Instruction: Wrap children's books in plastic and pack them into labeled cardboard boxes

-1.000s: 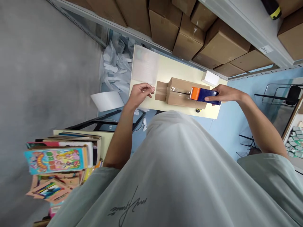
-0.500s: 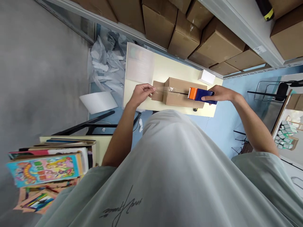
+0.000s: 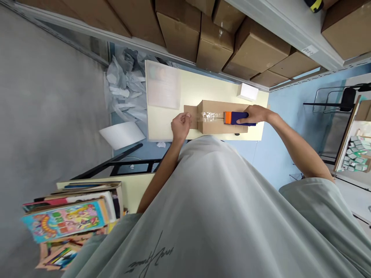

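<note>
A long brown cardboard box [image 3: 224,128] lies on the pale table, with a flap [image 3: 191,111] sticking out at its left end. Clear packing tape [image 3: 209,116] runs along the seam on its top. My right hand [image 3: 255,114] is wrapped round a dark blue tape dispenser [image 3: 240,117] with an orange head, held low over the right half of the seam. At the flap, my left hand [image 3: 181,125] is closed, its fingers pinching the tape's free end.
A translucent sheet [image 3: 164,87] covers the table's left end, and a small white box [image 3: 248,92] stands at its back right. Shelves with cardboard boxes [image 3: 216,42] overhang the far side. Crumpled paper [image 3: 124,85] lies left; books [image 3: 72,216] are stacked lower left.
The dispenser has come down and slightly left onto the box, and the tape now lies flatter along the seam. My left hand has turned and curled lower beside the flap.
</note>
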A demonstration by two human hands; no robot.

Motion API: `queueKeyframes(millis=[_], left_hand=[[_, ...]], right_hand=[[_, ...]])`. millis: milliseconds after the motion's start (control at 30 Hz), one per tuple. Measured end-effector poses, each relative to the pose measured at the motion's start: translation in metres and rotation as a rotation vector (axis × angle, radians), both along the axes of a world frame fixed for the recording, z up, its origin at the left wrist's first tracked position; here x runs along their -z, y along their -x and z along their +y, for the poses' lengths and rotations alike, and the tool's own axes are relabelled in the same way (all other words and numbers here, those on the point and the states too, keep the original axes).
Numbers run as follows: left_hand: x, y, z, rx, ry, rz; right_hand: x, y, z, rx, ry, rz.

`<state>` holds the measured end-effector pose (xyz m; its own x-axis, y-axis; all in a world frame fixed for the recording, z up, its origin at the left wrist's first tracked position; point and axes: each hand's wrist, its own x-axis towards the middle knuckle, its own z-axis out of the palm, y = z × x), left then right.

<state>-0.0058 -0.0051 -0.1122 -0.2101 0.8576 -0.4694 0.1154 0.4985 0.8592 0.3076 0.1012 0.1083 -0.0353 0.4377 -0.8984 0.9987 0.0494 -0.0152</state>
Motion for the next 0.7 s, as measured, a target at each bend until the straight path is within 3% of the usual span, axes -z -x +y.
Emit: queueKeyframes(millis=[100,200,267,367,500,567,700], left_hand=[[-0.039,-0.008,-0.023,0.026,-0.237,0.179],[-0.06,-0.026,-0.039,0.169,-0.206,0.163],[-0.059,-0.041,-0.039,0.235,-0.143,0.08],[-0.039,-0.057,-0.03,0.278,-0.111,-0.037],[-0.017,-0.053,-0.018,0.374,-0.032,-0.096],[-0.019,-0.048,-0.013,0.413,-0.027,-0.001],[-0.045,-0.054,0.012,0.598,-0.256,0.27]], right_hand=[[0.003,-0.003,-0.001,0.0,-0.003,0.014],[0.006,-0.005,-0.001,-0.009,-0.009,0.049],[0.008,-0.006,0.0,-0.01,-0.012,0.073],[0.012,-0.009,0.002,-0.001,-0.011,0.105],[0.023,-0.015,0.005,0.003,-0.01,0.136],[0.027,-0.018,0.006,0.004,-0.005,0.163],[0.03,-0.024,0.008,0.001,-0.02,0.196]])
